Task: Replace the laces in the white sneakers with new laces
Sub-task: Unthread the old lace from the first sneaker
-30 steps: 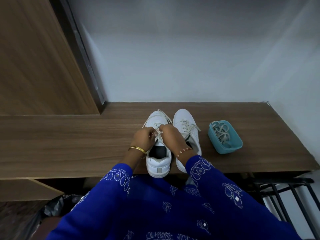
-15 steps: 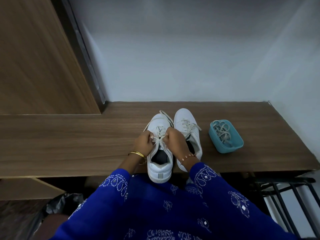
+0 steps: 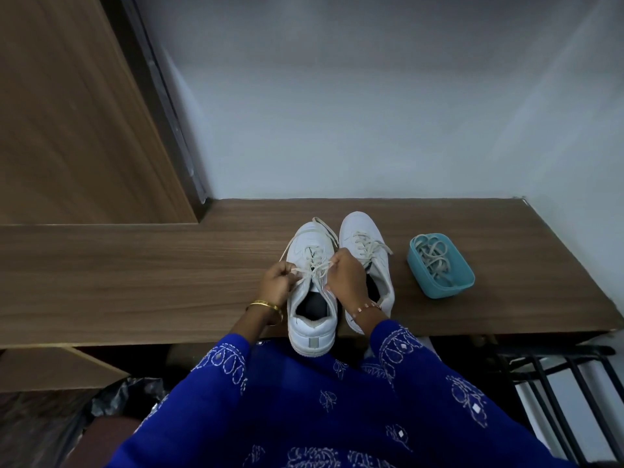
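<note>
Left hand: the left hand [image 3: 277,282] is curled, pinching one end of the lace [image 3: 312,265] and drawing it out toward the left side of the left sneaker [image 3: 312,288].
Right hand: the right hand [image 3: 346,282] is curled over the other side of the lace rows; it seems to grip the other end, though its fingertips are hidden.
Where the shoes are: both sneakers stand side by side, touching, near the front edge of the wooden shelf [image 3: 135,282], toes toward the wall. The left sneaker's heel overhangs the front edge; the right sneaker [image 3: 363,238] is laced and partly behind the right hand.
Spare laces: a coil of flat pale laces [image 3: 435,261] lies in a teal plastic tub [image 3: 449,292] just right of the shoes, apart from them.
Step in hand: most likely working the top rows of this lace, either loosening or tightening; which cannot be told.
Doing it well: pull both ends evenly and outward, keep the flat lace untwisted at each eyelet, and steady the shoe, since the overhanging heel could tip it off the front edge.
Materials: smooth white leather-like uppers, dark lining, a grey heel tab; flat woven off-white laces; matt wood-grain laminate shelf; rounded, rectangular tub.
</note>
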